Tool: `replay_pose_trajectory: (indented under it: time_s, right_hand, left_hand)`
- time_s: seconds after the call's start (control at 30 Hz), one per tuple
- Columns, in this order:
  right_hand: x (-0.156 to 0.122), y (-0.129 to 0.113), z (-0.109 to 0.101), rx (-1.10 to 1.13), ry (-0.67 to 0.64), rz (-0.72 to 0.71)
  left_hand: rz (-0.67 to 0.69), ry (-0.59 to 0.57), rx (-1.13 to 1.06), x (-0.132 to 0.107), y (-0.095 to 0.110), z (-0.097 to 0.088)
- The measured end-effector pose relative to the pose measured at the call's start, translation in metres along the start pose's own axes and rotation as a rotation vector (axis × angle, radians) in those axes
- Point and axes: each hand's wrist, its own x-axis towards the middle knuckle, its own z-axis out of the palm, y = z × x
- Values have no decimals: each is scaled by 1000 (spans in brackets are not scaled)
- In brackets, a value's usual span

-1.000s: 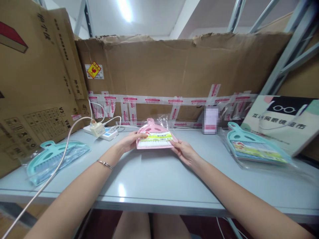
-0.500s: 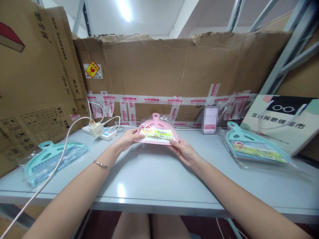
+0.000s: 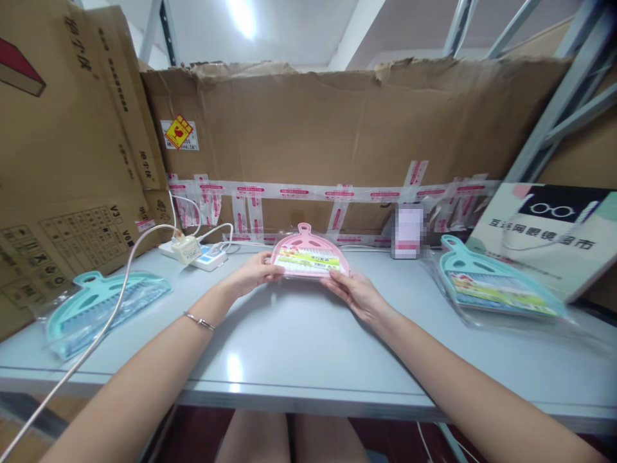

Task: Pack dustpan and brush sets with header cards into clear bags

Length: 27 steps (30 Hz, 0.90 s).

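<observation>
A pink dustpan [image 3: 313,240] in clear wrapping, with a white brush and a yellow-green label across it, is held at the middle of the table. Its handle points away from me. My left hand [image 3: 255,270] is closed on its left corner. At the right corner my right hand [image 3: 354,290] grips it, thumb on top and fingers below. One wrapped teal dustpan [image 3: 91,302] with a blue brush lies to the left; another teal dustpan [image 3: 475,260], with a label, lies to the right. Whether the pink one touches the table I cannot tell.
A white cable [image 3: 118,299] runs across the left teal dustpan to a plug and power strip [image 3: 209,260]. Behind stand a taped cardboard sheet [image 3: 299,128], a phone [image 3: 407,231] and a white bag [image 3: 540,238]. A large carton [image 3: 62,161] rises at left.
The pink dustpan has shifted slightly right and tipped flatter, still between both hands. My left hand has moved a little to the right with it.
</observation>
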Motion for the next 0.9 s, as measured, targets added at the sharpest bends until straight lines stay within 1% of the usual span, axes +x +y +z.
replay_pose_trajectory:
  time_s: [0.13,0.37,0.5,0.6,0.67,0.77,0.83,0.9]
  right_hand:
    - [-1,-1,1,-57,50,2]
    - [-1,-1,1,-111,87,-19]
    - [1,0,0,-151,99,-47]
    - [1,0,0,-156,63,-80]
    - [1,-2,0,-102,17,-149]
    - [0,-7,-1,-50,-67,-339]
    - [-3,-10,-3,-76,-153,-461]
    - [-5,-13,-7,-130,-249,-530]
  left_hand:
    - [2,57,-12,0,-1,3]
    - [-61,78,3,4,-5,6]
    - [-16,124,-15,7,-9,8]
    - [43,171,-31,7,-10,9]
    - [70,198,-44,7,-9,10]
    - [84,230,-71,6,-7,10]
    - [84,244,-95,5,-5,10]
    - [84,252,-124,4,-1,10]
